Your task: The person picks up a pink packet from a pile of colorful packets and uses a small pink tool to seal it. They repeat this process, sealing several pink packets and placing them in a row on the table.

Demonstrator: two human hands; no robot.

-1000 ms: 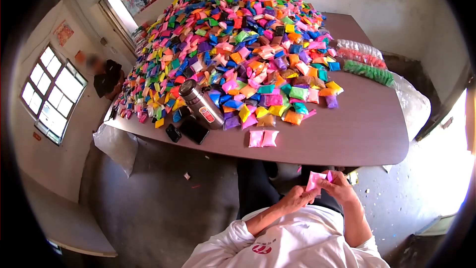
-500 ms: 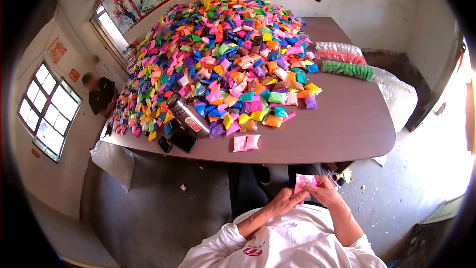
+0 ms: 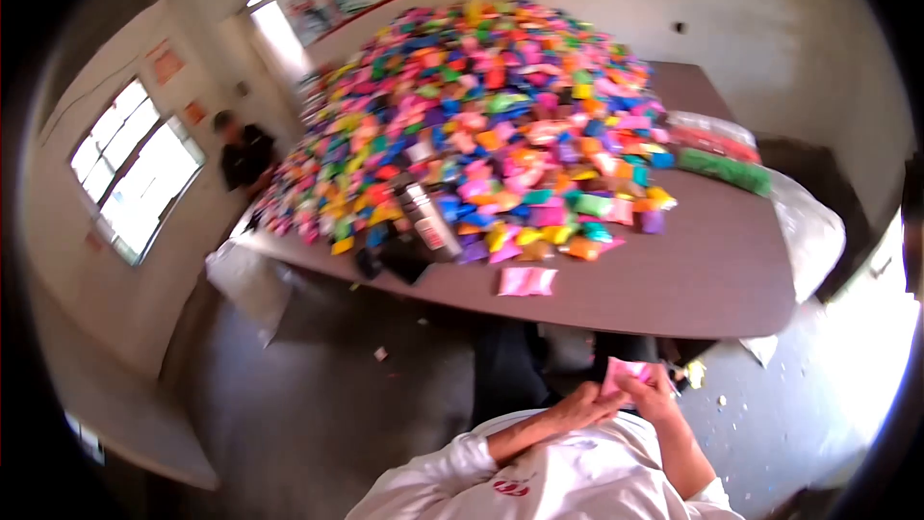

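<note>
In my lap, below the table's front edge, a pink packet [image 3: 625, 376] is held between both hands. My left hand [image 3: 589, 406] grips its lower left side with fingers closed. On its right side my right hand [image 3: 654, 395] pinches it, the thumb lying over its face. Two pink packets [image 3: 527, 281] lie side by side near the front edge of the brown table [image 3: 712, 270]. Behind them rises a large heap of small colourful packets [image 3: 539, 135]. The view is blurred by motion.
A metal flask [image 3: 426, 220] leans against the heap's front, beside a dark flat object [image 3: 404, 261]. Bundles in white, red and green [image 3: 724, 171] lie at the table's right. Clear plastic bags [image 3: 810, 236] hang off both sides. A person [image 3: 246, 156] is at the far left.
The camera view has turned, so the table, heap and hands appear shifted to the right in the frame. Both hands still hold the pink packet, which looks slightly more tilted.
</note>
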